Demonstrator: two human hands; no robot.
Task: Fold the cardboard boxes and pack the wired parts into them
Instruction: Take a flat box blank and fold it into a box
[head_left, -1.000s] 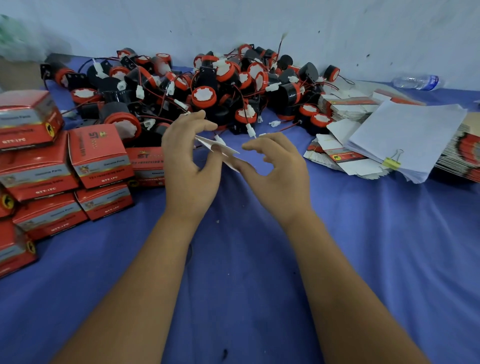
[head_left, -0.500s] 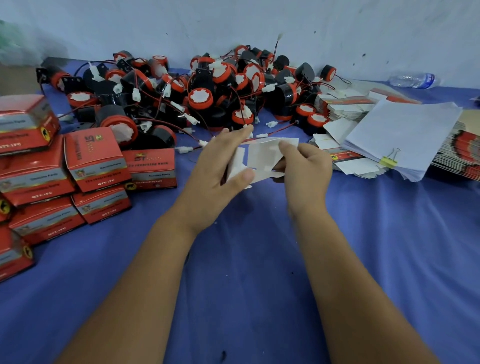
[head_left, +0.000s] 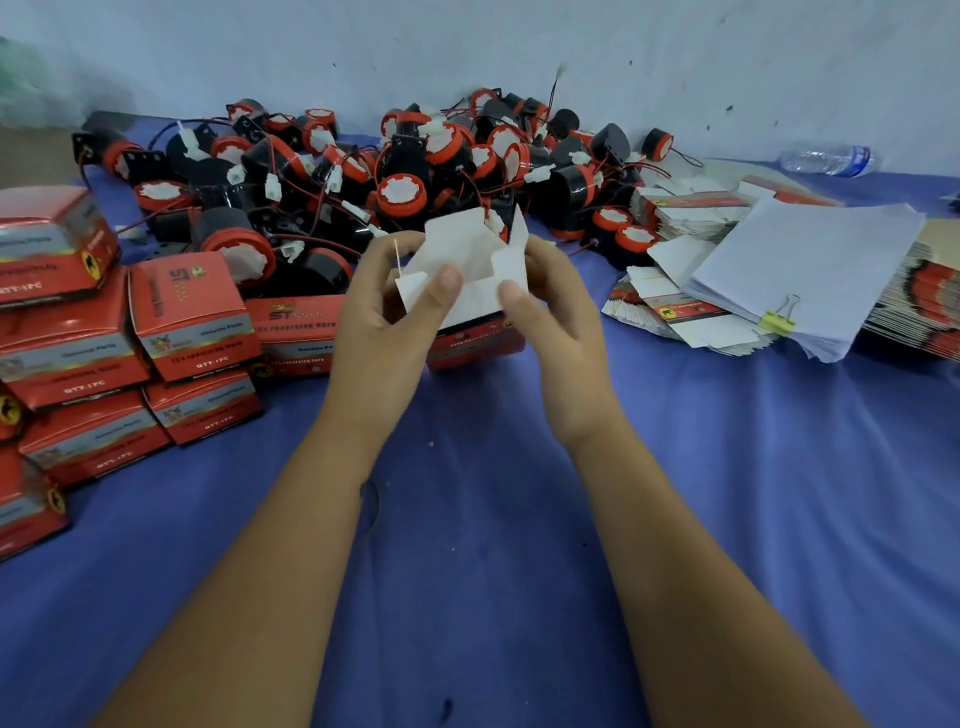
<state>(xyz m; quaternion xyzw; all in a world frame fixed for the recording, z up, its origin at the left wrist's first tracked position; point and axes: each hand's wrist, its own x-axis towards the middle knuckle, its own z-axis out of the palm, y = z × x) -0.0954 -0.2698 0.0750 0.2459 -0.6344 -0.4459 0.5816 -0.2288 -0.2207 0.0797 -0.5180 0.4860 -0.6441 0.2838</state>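
Observation:
A small red cardboard box (head_left: 475, 283) with white inner flaps stands up between my hands above the blue cloth, its top flaps spread. My left hand (head_left: 384, 317) grips its left side, thumb pressing on a white flap. My right hand (head_left: 558, 312) grips its right side, thumb on the front wall. Behind it lies a heap of black-and-red wired parts (head_left: 395, 171) with white connectors. Several folded red boxes (head_left: 189, 312) are stacked at the left.
Flat unfolded boxes (head_left: 670, 312) and a clipped paper stack (head_left: 800, 270) lie at the right, with more flat box blanks (head_left: 924, 306) at the right edge. A plastic bottle (head_left: 826, 160) lies by the white wall. Blue cloth (head_left: 493, 545) covers the table.
The flat blank held between my hands has been opened up into a box shape with its red side showing. Both hands moved closer to me and now wrap its sides.

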